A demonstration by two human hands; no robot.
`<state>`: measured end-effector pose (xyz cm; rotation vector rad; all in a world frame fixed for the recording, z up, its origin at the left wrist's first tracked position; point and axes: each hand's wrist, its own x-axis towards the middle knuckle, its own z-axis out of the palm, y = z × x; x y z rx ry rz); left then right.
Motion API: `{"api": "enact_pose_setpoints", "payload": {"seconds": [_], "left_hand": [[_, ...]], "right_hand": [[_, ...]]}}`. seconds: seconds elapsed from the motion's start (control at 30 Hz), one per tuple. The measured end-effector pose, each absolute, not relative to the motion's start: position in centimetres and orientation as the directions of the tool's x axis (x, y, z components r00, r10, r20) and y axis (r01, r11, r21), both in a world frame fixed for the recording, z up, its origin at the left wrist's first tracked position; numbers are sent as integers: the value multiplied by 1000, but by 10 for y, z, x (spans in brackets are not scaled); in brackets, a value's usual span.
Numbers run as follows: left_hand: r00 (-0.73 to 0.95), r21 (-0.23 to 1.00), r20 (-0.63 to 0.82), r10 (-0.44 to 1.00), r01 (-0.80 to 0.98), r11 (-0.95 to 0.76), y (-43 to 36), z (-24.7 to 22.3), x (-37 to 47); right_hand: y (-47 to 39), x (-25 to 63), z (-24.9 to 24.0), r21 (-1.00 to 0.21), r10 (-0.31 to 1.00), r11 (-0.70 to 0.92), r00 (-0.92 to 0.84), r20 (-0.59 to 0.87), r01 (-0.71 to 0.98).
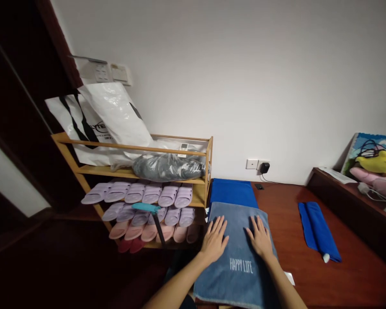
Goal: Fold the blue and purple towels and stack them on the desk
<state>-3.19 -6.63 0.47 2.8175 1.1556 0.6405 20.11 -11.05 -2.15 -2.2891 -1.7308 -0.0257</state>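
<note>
A grey-blue towel (236, 244) with "HAPPY LIFE" in white letters lies spread on the reddish-brown wooden table (283, 219). My left hand (215, 241) rests flat on the towel's left part with its fingers spread. On the right part, my right hand (260, 238) also lies flat, fingers apart. Neither hand grips anything. Beyond the towel, a bright blue cloth (233, 192) extends from under its far edge. Farther right lies a separate blue cloth (319, 231), folded into a narrow strip with a white tag.
A wooden rack (209, 171) at the left holds bags (116, 116), a plastic-wrapped grey bundle (170, 166) and rows of slippers (148, 193). A black plug (264, 168) sits in the wall socket. Yellow and pink items (379, 163) rest on the raised ledge at right.
</note>
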Motion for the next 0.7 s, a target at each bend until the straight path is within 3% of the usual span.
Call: {"api": "enact_pose_setpoints", "payload": {"seconds": [0.13, 0.3, 0.47, 0.7], "left_hand": [[581, 177, 298, 757, 746, -642, -38, -2, -17], [551, 169, 312, 774, 770, -615, -14, -6, 6], [577, 156, 308, 757, 754, -638, 0, -18, 2], [595, 148, 310, 741, 740, -656, -3, -27, -5]], "right_hand": [[-98, 220, -29, -169, 962, -241, 258, 86, 956], [-83, 224, -20, -134, 914, -296, 321, 247, 946], [-81, 222, -36, -152, 942, -263, 288, 175, 953], [-89, 224, -41, -131, 939, -269, 290, 187, 954]]}}
